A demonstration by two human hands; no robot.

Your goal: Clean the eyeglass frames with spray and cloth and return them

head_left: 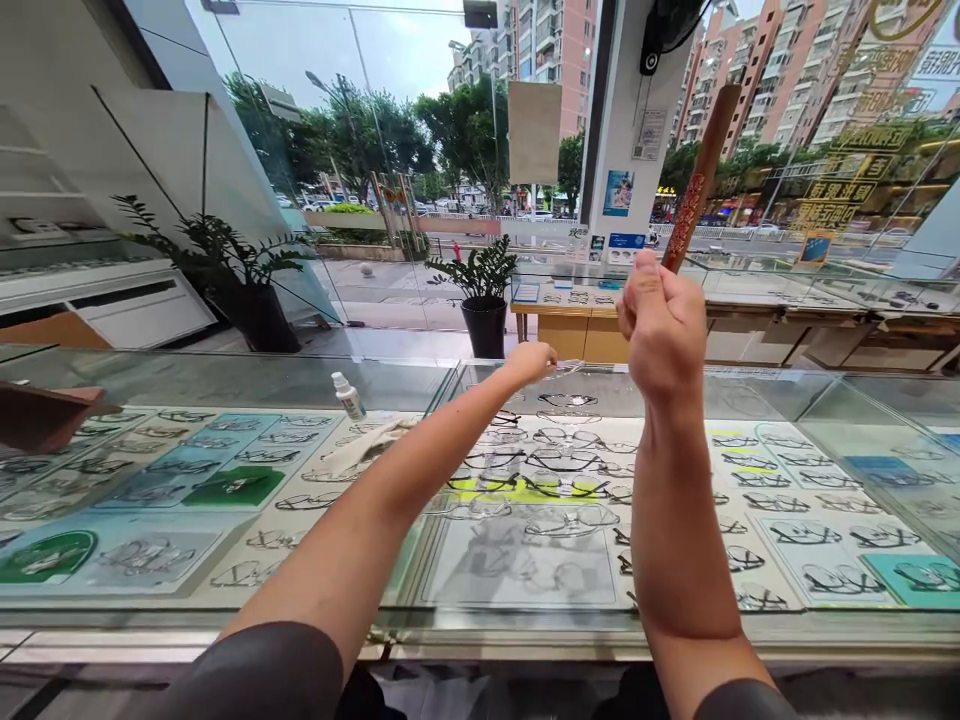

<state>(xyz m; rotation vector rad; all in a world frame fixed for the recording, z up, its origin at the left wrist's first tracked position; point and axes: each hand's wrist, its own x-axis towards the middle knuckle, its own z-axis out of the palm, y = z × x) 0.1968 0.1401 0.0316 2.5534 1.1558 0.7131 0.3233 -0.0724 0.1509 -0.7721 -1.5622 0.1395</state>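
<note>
My right hand [666,325] is raised above the counter, its fingers wrapped round a brown wooden stick [701,175] with red markings. The stick slants up to the right, and its lower end is hidden in my fist. Reaching to the far side of the glass display case [420,622], my left hand [531,362] has its fingers pinched at a thin-framed pair of eyeglasses [571,366], which is small and partly hidden. Rows of eyeglasses [564,460] lie below and between my forearms.
A white bottle [348,396] stands on the left of the counter beside a pale cloth [367,445]. A brown object [45,415] juts in at the left edge. Beyond are a potted plant [484,300], another display counter [574,335] and large windows.
</note>
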